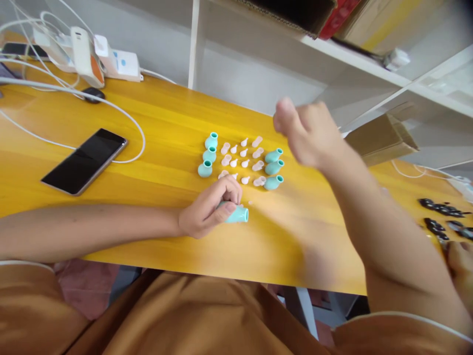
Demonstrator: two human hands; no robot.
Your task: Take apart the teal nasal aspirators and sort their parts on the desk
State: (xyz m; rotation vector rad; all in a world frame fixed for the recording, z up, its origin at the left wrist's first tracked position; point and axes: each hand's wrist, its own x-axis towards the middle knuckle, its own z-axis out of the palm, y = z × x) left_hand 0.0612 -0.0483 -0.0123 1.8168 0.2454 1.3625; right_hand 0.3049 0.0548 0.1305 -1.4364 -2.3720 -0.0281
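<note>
My left hand (212,209) is closed round a small turquoise vase-shaped piece (239,215), which lies on its side with its open mouth to the right. Held up over the back of the table is my right hand (306,130), its fingers curled in; anything inside them is hidden. Beyond my left hand stand turquoise vase-shaped pieces in two columns, one on the left (209,154) and one on the right (274,169). Between these columns lie several small white bulb-shaped pieces (243,153) and pale pink pieces (257,153) in rows. My left fingers partly cover the nearest row.
On the left a phone (84,161) lies on the yellow table (162,187) near a white cable. Chargers and a power strip (125,65) crowd the back left. White shelving (240,64) rises behind. At right are a cardboard box (380,139), black parts (439,207) and another person's hand (460,261).
</note>
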